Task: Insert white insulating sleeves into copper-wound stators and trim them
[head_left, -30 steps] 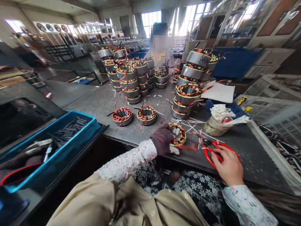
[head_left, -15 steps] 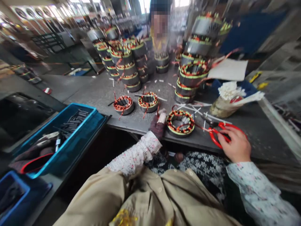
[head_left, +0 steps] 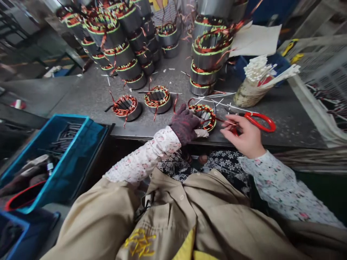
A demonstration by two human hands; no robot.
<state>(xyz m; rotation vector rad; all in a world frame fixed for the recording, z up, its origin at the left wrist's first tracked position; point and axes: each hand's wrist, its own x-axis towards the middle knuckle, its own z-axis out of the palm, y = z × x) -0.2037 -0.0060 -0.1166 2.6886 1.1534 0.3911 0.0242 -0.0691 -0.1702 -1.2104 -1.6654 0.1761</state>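
Note:
My left hand [head_left: 186,125], in a dark purple glove with pale fingertips, grips the near left side of a wound motor stator [head_left: 210,124] with red-orange windings and a yellow-green rim. The stator lies flat near the table's front edge, partly covered by the glove. My bare right hand [head_left: 245,136] is to its right, thumb and forefinger pinched around a thin reddish wire lead [head_left: 221,120] that runs from the stator. Red-handled scissors [head_left: 267,122] lie beneath and behind that hand, which hides part of them.
Two more stators, one left [head_left: 132,115] and one nearer [head_left: 164,105], lie on the table. Stator stacks stand behind [head_left: 123,56] and at right [head_left: 204,74]. White strips [head_left: 222,94], a cup of white ties [head_left: 249,94] and a blue bin [head_left: 78,144] surround the work.
My left hand has moved from beside the stator onto it. My right hand has left the scissors' handle and shifted left to the wire lead. The view has tilted downward.

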